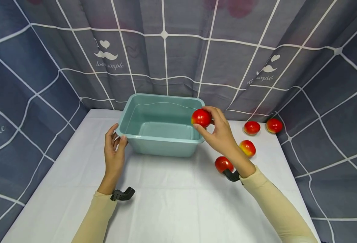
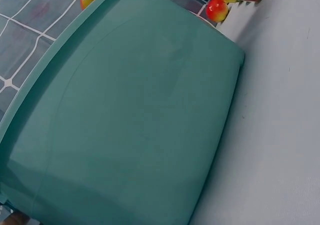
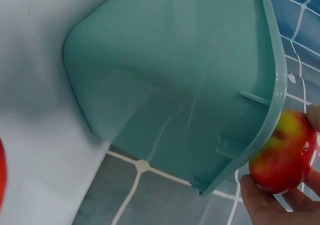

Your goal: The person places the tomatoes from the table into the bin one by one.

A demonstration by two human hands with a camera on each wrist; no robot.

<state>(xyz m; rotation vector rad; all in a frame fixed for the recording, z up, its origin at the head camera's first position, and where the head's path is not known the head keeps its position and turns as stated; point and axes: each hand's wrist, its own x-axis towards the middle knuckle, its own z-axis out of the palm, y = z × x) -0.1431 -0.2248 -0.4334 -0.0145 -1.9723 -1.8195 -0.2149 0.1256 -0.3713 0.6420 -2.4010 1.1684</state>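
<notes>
My right hand (image 1: 219,133) pinches a shiny red apple (image 1: 201,117) with a yellow patch, thumb in front and fingers behind. It is over the right end of a teal plastic basin (image 1: 163,146). In the right wrist view, the apple (image 3: 285,152) shows beside the basin's rim (image 3: 280,80), with fingertips around it. At the basin's left front corner, my left hand (image 1: 114,152) grips the rim between thumb and fingers. Only a bit of a finger (image 2: 16,218) shows in the left wrist view, where the basin's outer wall (image 2: 130,105) fills most of the frame.
Several more red apples lie on the white-covered table (image 1: 166,202) to the right: one near my right wrist (image 1: 222,163), one beyond it (image 1: 247,148), and two toward the back corner (image 1: 252,128). Grey checked curtains (image 1: 181,57) stand behind and at both sides.
</notes>
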